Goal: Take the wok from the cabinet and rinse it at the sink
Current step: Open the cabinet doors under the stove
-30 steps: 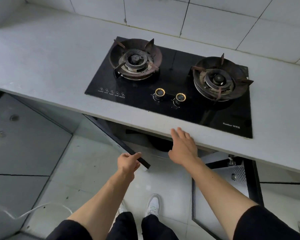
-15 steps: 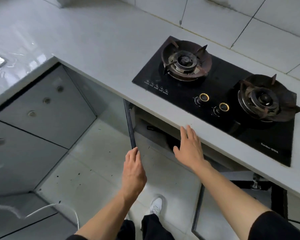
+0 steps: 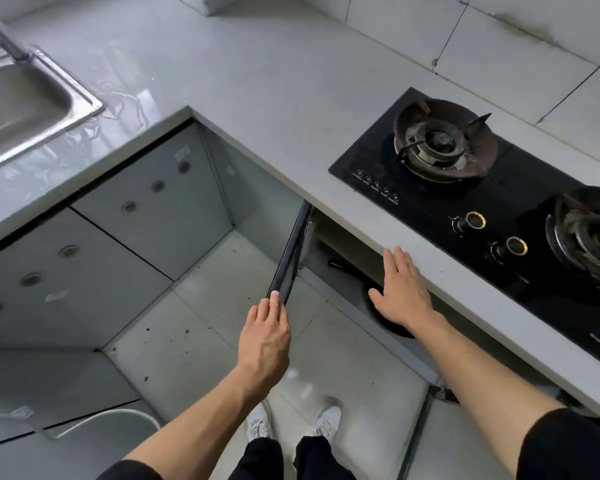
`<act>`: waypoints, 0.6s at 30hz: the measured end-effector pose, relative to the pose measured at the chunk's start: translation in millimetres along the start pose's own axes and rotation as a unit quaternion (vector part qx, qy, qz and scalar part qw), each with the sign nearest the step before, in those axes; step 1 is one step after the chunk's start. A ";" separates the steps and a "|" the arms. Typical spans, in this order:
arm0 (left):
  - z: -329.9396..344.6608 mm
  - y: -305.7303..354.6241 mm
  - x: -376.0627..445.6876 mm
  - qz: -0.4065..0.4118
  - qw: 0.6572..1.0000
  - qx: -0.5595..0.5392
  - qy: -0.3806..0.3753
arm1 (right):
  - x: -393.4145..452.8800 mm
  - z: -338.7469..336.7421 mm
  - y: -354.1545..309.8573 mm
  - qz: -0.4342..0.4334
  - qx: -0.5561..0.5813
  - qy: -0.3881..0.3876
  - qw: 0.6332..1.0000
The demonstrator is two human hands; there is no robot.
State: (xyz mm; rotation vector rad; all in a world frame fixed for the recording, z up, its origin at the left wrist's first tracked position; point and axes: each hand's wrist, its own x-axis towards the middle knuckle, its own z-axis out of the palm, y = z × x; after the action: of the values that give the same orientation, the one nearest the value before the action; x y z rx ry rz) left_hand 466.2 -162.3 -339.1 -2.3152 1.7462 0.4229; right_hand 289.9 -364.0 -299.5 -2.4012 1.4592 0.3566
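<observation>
Hands work apart in the single head view. The left hand [image 3: 265, 336] lies with straight fingers along the free edge of the dark-framed grey cabinet door [image 3: 289, 256], fingertips touching its lower corner. I judge the door is held swung wide so the opening under the pale grey stone counter [image 3: 257, 98] stays clear. The left grip looks flat, fingers together and laid against the edge, not curled round it. The right hand [image 3: 404, 291] hovers at the mouth of the cabinet just below the counter's front edge, fingers straight and slightly spread, thumb out, holding nothing. It seems poised to reach in.

Inside the cabinet sits the black round wok [image 3: 381, 315], on the cabinet floor, with a dark straight handle [image 3: 347, 266] pointing back and left. The stainless steel sink [image 3: 25, 98] lies at the far left of the counter, well apart from the cabinet. The wok would have to be carried around the counter's corner to reach it.

Much is concealed. The right hand and forearm cover most of the wok, and the counter overhang shades the rest, so its depth and condition cannot be told. The sink and its chrome tap [image 3: 0, 39] are cut off by the frame. Whether the right palm touches the counter edge is unclear. The black glass two-burner gas hob [image 3: 465, 209] runs off the right side.
</observation>
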 end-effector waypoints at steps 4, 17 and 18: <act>1.5 0.7 -1.8 -0.001 0.998 0.062 -0.028 | 5.3 -3.1 2.9 0.013 0.003 -0.022 1.000; -1.8 -15.8 21.7 -0.097 0.992 -0.062 -0.051 | 6.7 -11.3 2.7 -0.008 -0.011 -0.042 0.999; -0.9 -18.4 24.3 -0.107 0.990 -0.074 -0.048 | 6.2 -10.9 2.4 -0.009 -0.017 -0.040 0.999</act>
State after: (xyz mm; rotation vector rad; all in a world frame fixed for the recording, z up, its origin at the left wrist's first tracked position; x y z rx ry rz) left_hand 490.2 -179.5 -346.9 -2.5046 1.4478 0.6312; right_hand 291.1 -374.3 -292.0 -2.3949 1.4070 0.4719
